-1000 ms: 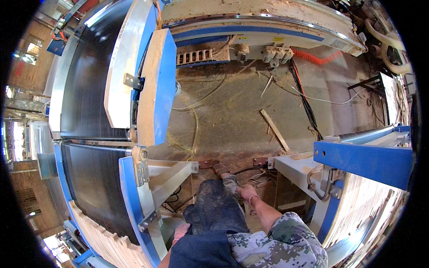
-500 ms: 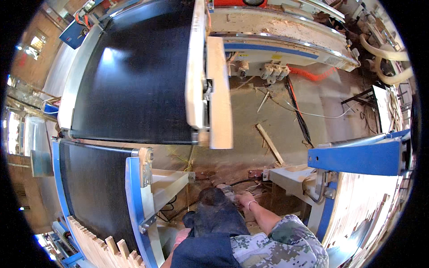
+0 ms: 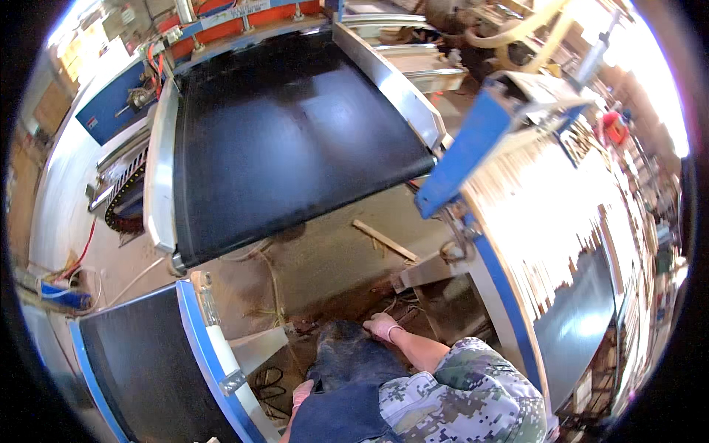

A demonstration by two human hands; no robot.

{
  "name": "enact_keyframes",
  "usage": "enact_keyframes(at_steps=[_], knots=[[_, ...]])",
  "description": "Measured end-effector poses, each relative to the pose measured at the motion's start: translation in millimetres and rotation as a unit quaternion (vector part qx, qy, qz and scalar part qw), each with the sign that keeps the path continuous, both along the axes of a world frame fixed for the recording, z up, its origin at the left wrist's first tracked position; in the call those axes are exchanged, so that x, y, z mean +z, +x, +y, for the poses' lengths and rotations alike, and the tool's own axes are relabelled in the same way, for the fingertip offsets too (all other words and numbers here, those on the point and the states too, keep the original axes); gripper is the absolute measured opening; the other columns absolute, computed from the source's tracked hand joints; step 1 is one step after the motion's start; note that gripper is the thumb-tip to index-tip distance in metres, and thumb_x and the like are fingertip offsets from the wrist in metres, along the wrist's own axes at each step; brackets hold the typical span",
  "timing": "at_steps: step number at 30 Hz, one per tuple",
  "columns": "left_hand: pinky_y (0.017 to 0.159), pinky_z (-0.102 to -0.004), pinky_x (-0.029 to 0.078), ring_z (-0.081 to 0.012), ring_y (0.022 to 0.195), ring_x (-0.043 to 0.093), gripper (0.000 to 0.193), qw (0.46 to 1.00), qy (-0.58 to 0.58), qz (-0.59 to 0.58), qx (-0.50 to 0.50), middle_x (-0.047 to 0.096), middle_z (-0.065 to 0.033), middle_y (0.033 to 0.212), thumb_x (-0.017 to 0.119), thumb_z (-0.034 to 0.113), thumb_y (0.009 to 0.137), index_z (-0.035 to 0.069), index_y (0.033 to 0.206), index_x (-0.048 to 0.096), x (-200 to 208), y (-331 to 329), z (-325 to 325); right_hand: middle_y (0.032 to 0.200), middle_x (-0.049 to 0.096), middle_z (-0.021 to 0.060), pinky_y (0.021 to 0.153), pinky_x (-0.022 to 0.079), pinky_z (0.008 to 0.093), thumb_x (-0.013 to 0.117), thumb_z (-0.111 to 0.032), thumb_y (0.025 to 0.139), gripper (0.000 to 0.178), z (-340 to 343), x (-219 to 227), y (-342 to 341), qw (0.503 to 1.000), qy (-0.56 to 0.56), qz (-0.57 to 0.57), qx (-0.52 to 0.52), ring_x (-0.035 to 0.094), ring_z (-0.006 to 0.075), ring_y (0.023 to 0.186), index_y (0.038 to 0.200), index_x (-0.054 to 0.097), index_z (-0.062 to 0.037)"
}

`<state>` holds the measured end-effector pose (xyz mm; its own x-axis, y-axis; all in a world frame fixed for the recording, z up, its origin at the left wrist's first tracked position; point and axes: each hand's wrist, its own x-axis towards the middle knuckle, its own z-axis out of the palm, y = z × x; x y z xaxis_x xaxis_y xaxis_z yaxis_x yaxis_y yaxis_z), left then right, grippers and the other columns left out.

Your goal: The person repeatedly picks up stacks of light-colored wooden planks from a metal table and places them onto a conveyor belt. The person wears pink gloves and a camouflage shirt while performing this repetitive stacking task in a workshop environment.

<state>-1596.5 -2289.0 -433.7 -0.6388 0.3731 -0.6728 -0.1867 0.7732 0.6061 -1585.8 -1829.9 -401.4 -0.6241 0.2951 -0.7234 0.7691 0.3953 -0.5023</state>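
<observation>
My right hand (image 3: 382,326), in a pale glove, hangs beside the dark cloth (image 3: 346,354) over the front of my body. Its fingers look curled together, and nothing shows in them. A camouflage sleeve (image 3: 473,391) covers my right upper arm. My left hand (image 3: 301,393) shows only in part at the left edge of the dark cloth, its fingers hidden. Beyond my hands lies the floor (image 3: 325,277), with a loose wooden strip (image 3: 385,241) on it. Neither hand touches the conveyors.
A wide black conveyor belt (image 3: 295,148) stretches ahead. A shorter belt (image 3: 148,362) with a blue side rail (image 3: 203,343) stands at left. At right, a blue-edged table (image 3: 509,310) bears many pale wood strips (image 3: 517,199). A person in red (image 3: 613,129) is far right.
The view has turned to the right, so the table of wood strips shows more fully. The wide belt now lies slanted. My right hand has shifted slightly left in the picture.
</observation>
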Motion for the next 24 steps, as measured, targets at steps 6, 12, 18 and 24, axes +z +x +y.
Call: enact_keyframes(at_steps=[6, 12, 18, 24], knots=[[0.105, -0.043, 0.049, -0.0345, 0.125, 0.068, 0.06, 0.997, -0.009, -0.021, -0.072, 0.077, -0.0197, 0.125, 0.058, 0.055, 0.1, 0.001, 0.119, 0.077, -37, 28, 1, 0.105, 0.077, 0.0251, 0.086, 0.058, 0.0478, 0.069, -0.038, 0.09, 0.046, -42, 54, 126, 0.988, 0.065, 0.001, -0.143, 0.075, 0.0404, 0.097, 0.108, 0.078, 0.0032], [0.096, -0.0462, 0.056, -0.0384, 0.106, 0.074, 0.043, 0.705, 0.701, -0.029, -0.106, 0.079, -0.0208, 0.11, 0.065, 0.039, 0.1, -0.002, 0.105, 0.077, -14, 83, 17, 0.106, 0.078, 0.0258, 0.09, 0.057, 0.0502, 0.069, -0.047, 0.087, 0.053, -98, 10, 340, 0.974, 0.084, -0.123, -0.17, 0.076, 0.0416, 0.105, 0.114, 0.08, -0.0024], [0.092, -0.0449, 0.058, -0.0371, 0.106, 0.074, 0.034, 0.831, 0.419, 0.019, -0.365, 0.077, -0.0204, 0.116, 0.067, 0.027, 0.097, 0.002, 0.119, 0.075, -30, 75, 9, 0.114, 0.078, 0.0214, 0.088, 0.059, 0.0531, 0.064, -0.03, 0.091, 0.032, -165, 6, 471, 0.982, 0.048, -0.079, -0.163, 0.074, 0.044, 0.104, 0.109, 0.081, -0.0095], [0.103, -0.0458, 0.055, -0.0351, 0.124, 0.07, 0.051, 0.732, -0.04, 0.091, -0.674, 0.074, -0.0187, 0.131, 0.06, 0.047, 0.099, 0.017, 0.139, 0.069, -32, 116, 85, 0.11, 0.077, 0.0229, 0.085, 0.059, 0.0528, 0.07, -0.034, 0.088, 0.035, -256, -46, 622, 0.934, 0.137, -0.154, -0.292, 0.075, 0.0419, 0.102, 0.106, 0.081, -0.007]])
